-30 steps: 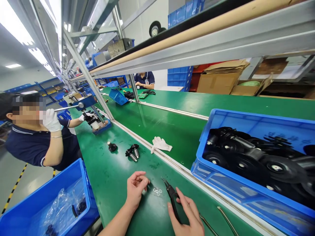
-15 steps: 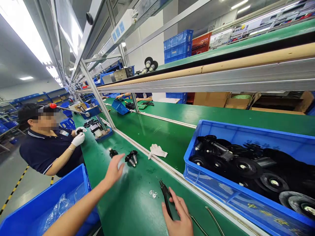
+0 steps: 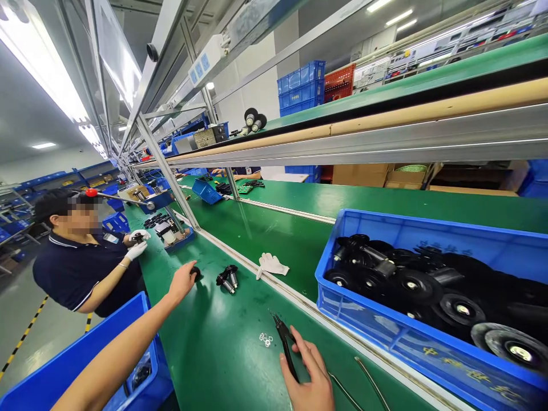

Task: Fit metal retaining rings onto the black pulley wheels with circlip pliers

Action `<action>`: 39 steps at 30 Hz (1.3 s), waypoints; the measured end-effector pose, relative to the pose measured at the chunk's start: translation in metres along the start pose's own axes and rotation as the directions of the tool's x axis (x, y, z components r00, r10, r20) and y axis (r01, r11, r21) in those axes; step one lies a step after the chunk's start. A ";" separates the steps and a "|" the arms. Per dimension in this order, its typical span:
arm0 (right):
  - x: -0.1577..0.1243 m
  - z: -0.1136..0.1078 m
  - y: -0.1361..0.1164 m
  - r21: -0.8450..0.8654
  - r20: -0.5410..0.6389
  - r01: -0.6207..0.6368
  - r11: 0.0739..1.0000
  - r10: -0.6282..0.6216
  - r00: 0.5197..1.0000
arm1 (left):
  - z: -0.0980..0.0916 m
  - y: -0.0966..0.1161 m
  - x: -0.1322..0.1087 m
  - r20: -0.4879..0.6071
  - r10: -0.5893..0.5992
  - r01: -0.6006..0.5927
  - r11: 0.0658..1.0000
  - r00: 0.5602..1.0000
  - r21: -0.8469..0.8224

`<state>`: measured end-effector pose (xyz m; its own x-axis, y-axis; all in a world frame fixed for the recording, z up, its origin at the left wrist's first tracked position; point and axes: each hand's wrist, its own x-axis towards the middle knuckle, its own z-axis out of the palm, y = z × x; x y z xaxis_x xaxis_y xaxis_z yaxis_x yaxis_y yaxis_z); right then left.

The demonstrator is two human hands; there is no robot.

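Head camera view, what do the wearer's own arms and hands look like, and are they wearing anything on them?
The left hand and right hand are both bare, without gloves. The left forearm shows no sleeve, watch or bracelet along the part in view. The right forearm is cut off by the picture's bottom edge.

Near centre, at six o'clock, a white glove (image 3: pixel 274 264) is laid; at twelve, blue crates (image 3: pixel 301 88) are stacked.

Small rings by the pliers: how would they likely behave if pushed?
The rings look thin, so they are probably light. Lying flat on the glossy table, they would likely slide rather than roll. Clustered closely, several may shift together.
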<state>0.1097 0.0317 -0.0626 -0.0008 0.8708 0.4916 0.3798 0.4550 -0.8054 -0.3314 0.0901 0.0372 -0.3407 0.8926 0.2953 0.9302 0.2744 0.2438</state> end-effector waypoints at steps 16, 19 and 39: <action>0.003 -0.007 -0.010 0.025 0.034 -0.046 0.999 0.045 0.998 | 0.012 -0.034 -0.018 0.004 -0.374 0.364 0.901 0.927 -0.235; 0.002 -0.007 -0.010 0.014 0.036 -0.053 0.999 0.052 0.998 | 0.012 -0.029 -0.022 -0.005 -0.385 0.365 0.878 0.923 -0.310; 0.003 -0.010 -0.020 -0.081 -0.004 -0.007 0.997 0.007 1.000 | 0.083 0.193 -0.132 0.097 0.028 0.074 0.443 0.995 -0.893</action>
<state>0.1109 0.0233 -0.0418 0.0052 0.8734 0.4870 0.4533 0.4321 -0.7796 -0.0956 0.0552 -0.0311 -0.2998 0.9303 0.2111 0.2650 -0.1314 0.9553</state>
